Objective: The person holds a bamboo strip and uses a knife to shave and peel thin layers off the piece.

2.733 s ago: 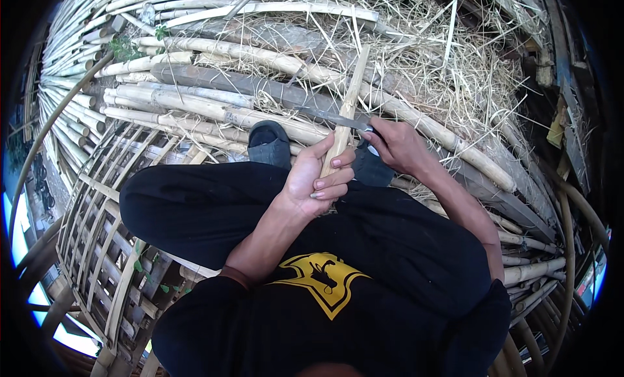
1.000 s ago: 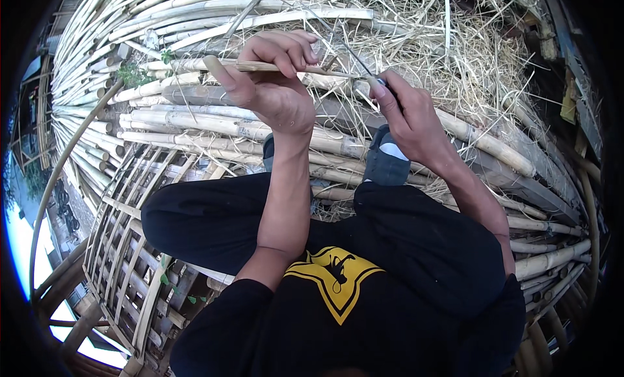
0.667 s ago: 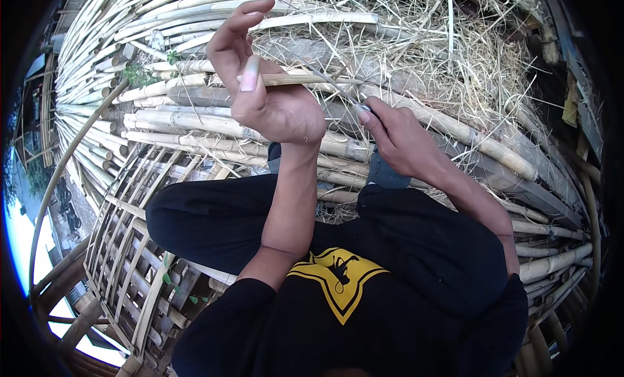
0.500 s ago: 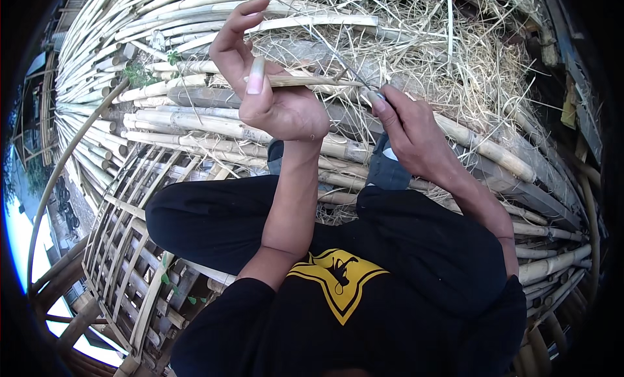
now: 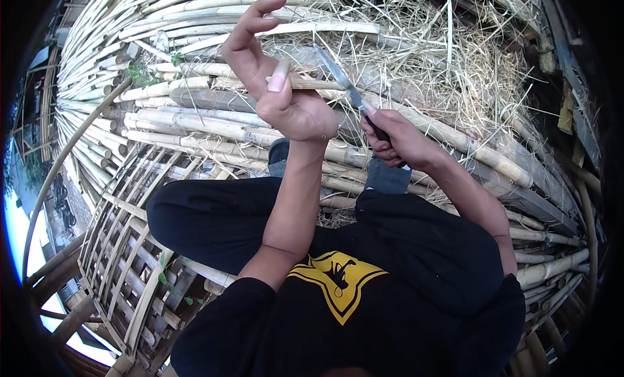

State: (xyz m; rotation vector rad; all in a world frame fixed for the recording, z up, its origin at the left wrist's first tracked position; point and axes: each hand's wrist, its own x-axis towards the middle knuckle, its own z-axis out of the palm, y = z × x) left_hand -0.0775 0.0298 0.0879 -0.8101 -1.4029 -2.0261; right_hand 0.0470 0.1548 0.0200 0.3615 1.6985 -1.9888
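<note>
My left hand (image 5: 292, 107) is raised over the bamboo poles. Its long-nailed thumb is pressed against a short split bamboo strip (image 5: 317, 85), which points right, while the upper fingers curl loosely away. In my right hand (image 5: 408, 142) is a knife (image 5: 342, 79), gripped by its dark handle. The blade slants up and to the left, crossing close to the strip's right end; whether they touch I cannot tell.
Bamboo poles (image 5: 195, 123) lie in rows ahead and on both sides. Pale shavings (image 5: 442, 71) are heaped at the far right. At my left stands a woven bamboo lattice (image 5: 130, 247). My feet (image 5: 388, 175) rest among the poles, below my bent knees.
My right hand has drawn back slightly and turned, so the blade now shows broadside and stands steeper. My left hand has shifted a little to the right with the bamboo strip.
</note>
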